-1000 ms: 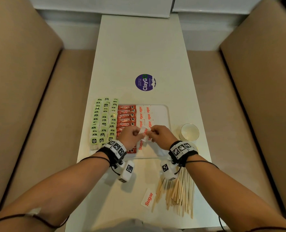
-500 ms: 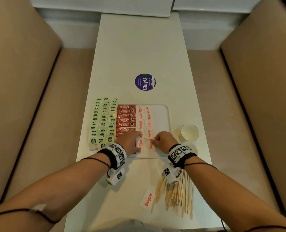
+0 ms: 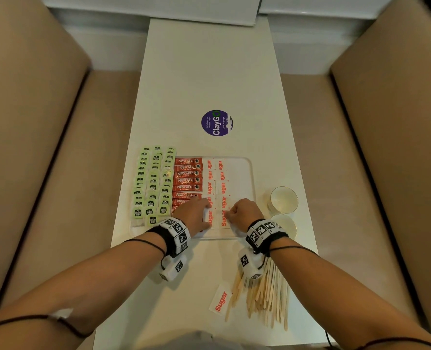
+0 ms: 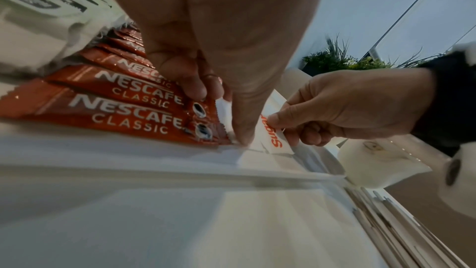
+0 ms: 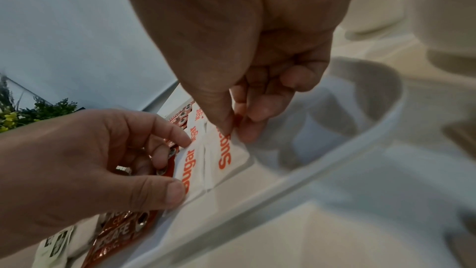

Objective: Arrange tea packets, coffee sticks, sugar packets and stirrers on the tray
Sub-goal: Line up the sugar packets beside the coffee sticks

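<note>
A clear white tray (image 3: 250, 173) holds a column of red coffee sticks (image 3: 188, 174) and two columns of white sugar packets (image 3: 215, 183). Green tea packets (image 3: 153, 183) lie in rows left of the coffee. At the tray's near end my left hand (image 3: 205, 213) pinches the left sugar packet (image 5: 189, 162) between thumb and forefinger. My right hand (image 3: 230, 214) pinches the sugar packet (image 5: 224, 156) lying beside it. Both packets rest flat on the tray floor. Wooden stirrers (image 3: 264, 296) lie on the table behind my right wrist.
One loose sugar packet (image 3: 220, 300) lies on the table left of the stirrers. Two white cups (image 3: 283, 199) stand right of the tray. A purple round sticker (image 3: 217, 123) marks the table beyond it. Beige seats flank the narrow table.
Both hands came down from above the tray to its near end. The two sugar packets they held up now lie side by side on the tray floor.
</note>
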`<state>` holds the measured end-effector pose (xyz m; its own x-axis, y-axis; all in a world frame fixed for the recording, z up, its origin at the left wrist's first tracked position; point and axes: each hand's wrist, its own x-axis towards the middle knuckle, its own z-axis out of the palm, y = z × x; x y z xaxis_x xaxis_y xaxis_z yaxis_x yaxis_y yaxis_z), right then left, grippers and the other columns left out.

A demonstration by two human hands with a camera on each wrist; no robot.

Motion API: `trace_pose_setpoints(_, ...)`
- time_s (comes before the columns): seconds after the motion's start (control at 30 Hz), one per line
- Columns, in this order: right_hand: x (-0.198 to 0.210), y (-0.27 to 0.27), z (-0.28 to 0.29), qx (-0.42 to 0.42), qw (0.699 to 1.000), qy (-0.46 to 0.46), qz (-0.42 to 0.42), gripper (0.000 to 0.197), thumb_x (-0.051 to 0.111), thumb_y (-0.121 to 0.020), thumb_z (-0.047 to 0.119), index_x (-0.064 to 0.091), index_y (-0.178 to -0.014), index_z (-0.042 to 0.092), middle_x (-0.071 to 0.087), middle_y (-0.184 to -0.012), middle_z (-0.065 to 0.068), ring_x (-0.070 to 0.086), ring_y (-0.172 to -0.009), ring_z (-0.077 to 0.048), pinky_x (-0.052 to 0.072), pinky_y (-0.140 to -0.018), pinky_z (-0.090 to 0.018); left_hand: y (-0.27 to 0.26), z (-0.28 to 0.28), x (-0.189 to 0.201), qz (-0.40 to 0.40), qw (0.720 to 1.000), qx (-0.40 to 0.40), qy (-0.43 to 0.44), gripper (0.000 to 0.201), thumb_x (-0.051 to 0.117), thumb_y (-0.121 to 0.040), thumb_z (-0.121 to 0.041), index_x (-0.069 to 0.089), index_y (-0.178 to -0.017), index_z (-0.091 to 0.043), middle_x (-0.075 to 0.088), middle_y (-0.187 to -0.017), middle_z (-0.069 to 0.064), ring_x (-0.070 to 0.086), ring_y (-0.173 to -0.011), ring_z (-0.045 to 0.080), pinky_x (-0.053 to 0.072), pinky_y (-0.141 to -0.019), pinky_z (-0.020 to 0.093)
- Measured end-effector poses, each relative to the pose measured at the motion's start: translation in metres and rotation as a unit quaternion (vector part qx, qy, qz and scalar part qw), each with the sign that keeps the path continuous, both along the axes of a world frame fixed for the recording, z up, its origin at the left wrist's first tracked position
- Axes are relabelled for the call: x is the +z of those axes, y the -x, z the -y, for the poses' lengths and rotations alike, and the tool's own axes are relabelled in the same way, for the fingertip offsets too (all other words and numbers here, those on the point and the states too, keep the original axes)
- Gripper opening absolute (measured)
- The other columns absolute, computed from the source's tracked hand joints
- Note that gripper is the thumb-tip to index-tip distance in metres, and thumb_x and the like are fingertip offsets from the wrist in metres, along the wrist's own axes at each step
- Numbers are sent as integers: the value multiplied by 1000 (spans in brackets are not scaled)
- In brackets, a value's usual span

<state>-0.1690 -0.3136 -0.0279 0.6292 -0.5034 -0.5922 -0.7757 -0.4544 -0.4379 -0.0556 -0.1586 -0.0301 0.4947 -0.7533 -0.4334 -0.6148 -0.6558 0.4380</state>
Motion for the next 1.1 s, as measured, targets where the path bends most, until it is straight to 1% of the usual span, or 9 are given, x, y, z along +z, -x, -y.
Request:
trace_pose_setpoints(0.07,0,0,0,2,1000,-2,-1,32,68,-94,36,63,-66,23,72,-79,4,66,-67,-11,49,-58,-24,1,0,1,-2,1000,0,4,59,79,-81,-38,53,-132,-25,53,-129,0,58,-110,22,50,-94,35)
trace_pose_setpoints(0.2,6,2,0,4,1000,4,-3,25,68,-94,39,73,-82,18,75,-86,2,70,-76,-15,59,-69,-30,2,-3,3,-5,1000,1,19,59,79,-81,-38,52,-131,-24,55,-126,-2,59,-106,20,50,-91,34)
trace_pose_setpoints(0.4,32,20,-15,83,996,-5,37,20,70,-93,36,66,-77,24,72,-101,6,64,-83,-11,51,-71,-23,12,-20,14,-33,999,-5,32,46,80,-80,-39,57,-116,-24,61,-103,-5,60,-88,16,54,-80,34)
trace_pose_setpoints(0.5,41,44,-33,163,986,-35,20,15,69,-94,37,65,-89,22,64,-93,8,56,-80,-9,49,-75,-24,27,-35,15,-46,998,-49,20,40,79,-81,-43,60,-112,-26,58,-94,-10,56,-83,12,46,-69,26)
trace_pose_setpoints(0.57,41,63,-47,216,975,-41,-1,18,70,-92,39,67,-98,22,65,-98,5,59,-85,-10,51,-80,-26,41,-46,12,-58,995,-78,9,38,78,-81,-44,61,-110,-27,55,-91,-13,53,-80,10,39,-64,22)
trace_pose_setpoints(0.63,34,82,-59,256,966,-37,-20,24,72,-89,42,69,-103,23,64,-95,8,61,-87,-12,52,-81,-27,56,-56,8,-73,992,-107,-1,38,78,-80,-44,63,-110,-26,55,-90,-13,53,-79,9,35,-61,19)
trace_pose_setpoints(0.8,19,115,-81,298,953,-37,-47,38,78,-82,44,65,-111,22,63,-94,7,60,-86,-15,51,-78,-31,89,-76,-2,-104,983,-150,-32,29,75,-82,-38,67,-106,-23,58,-89,-12,55,-82,10,45,-73,25)
trace_pose_setpoints(0.97,8,128,-97,337,940,1,-47,55,82,-78,46,54,-117,21,62,-100,2,57,-85,-19,45,-72,-31,108,-90,-4,-125,981,-141,-39,24,74,-83,-30,69,-104,-20,59,-83,-13,56,-77,10,46,-73,24)
trace_pose_setpoints(1.1,6,128,-103,358,932,34,-39,55,80,-81,43,48,-119,19,65,-102,-2,60,-83,-22,52,-72,-35,118,-96,-4,-132,983,-125,-42,25,75,-83,-31,70,-106,-22,65,-83,-12,61,-77,9,50,-75,24)
